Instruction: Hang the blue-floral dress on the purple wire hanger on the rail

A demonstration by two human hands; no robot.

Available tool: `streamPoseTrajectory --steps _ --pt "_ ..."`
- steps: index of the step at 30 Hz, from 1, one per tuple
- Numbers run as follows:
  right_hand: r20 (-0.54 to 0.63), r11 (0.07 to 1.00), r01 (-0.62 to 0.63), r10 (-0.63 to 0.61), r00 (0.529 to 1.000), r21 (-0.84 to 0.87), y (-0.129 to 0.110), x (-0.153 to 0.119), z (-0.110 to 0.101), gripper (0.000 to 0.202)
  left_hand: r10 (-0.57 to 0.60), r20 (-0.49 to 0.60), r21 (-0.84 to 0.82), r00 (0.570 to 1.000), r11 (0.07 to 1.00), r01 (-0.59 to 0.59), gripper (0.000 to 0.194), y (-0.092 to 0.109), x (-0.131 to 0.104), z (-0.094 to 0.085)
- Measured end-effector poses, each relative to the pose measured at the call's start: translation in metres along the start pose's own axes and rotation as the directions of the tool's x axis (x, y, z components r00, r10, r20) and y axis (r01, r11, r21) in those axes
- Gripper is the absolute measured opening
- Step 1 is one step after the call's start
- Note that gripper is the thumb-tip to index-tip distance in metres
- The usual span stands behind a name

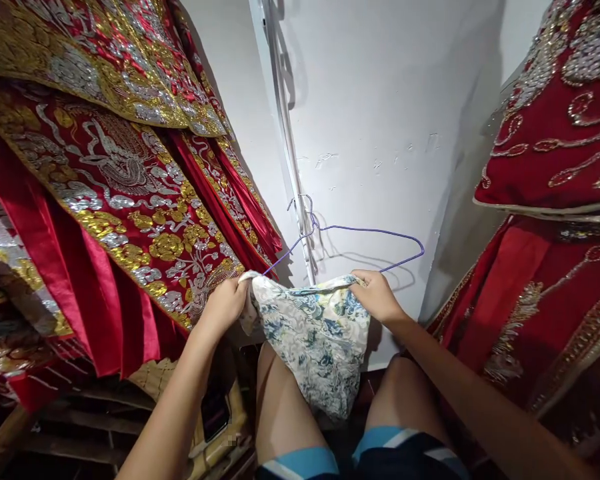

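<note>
A white cloth garment (315, 333) with a blue and yellow floral print hangs down in front of my knees. Its left upper corner is pinched in my left hand (227, 303), and my right hand (377, 295) grips the upper right corner, so the top edge is stretched between them. Just behind that edge is a purple wire hanger (375, 231), its hook at a pale metal upright on the wall. The hanger's lower part is hidden behind the cloth and my hands. Whether the garment touches the hanger I cannot tell.
Red embroidered costumes with gold and silver sequins (130, 173) hang close on the left. Another red beaded costume (555, 167) hangs on the right. A white wall (380, 100) stands ahead, with a metal upright (285, 120). At lower left, a dark phone-like object (215, 413) lies on bamboo furniture.
</note>
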State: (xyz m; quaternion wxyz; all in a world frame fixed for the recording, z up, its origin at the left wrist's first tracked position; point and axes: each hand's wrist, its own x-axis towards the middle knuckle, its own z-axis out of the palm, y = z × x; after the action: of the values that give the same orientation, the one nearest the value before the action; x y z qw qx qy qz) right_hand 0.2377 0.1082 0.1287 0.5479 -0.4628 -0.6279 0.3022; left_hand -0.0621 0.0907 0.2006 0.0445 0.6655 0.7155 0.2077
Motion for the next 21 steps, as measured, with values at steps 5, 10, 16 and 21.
streamPoseTrajectory --steps 5,10,16,21 --pt "0.039 0.987 -0.028 0.023 0.999 0.156 0.003 -0.003 0.017 0.017 0.279 -0.218 -0.246 0.935 0.911 -0.329 0.045 0.058 0.032 0.008" --pt "-0.07 0.976 0.029 -0.014 0.997 0.217 0.01 -0.006 -0.006 0.053 0.305 -0.346 -0.326 0.888 0.848 -0.418 0.031 0.049 0.031 0.022" --pt "-0.162 1.0 -0.016 0.014 0.987 -0.009 0.004 0.046 -0.064 0.103 0.299 -0.217 -0.403 0.929 0.839 -0.364 0.044 0.015 0.029 0.017" --pt "0.015 0.957 -0.052 0.059 0.998 -0.286 0.001 0.075 -0.082 0.064 0.297 -0.064 -0.548 0.953 0.787 -0.282 0.046 0.012 0.031 0.005"
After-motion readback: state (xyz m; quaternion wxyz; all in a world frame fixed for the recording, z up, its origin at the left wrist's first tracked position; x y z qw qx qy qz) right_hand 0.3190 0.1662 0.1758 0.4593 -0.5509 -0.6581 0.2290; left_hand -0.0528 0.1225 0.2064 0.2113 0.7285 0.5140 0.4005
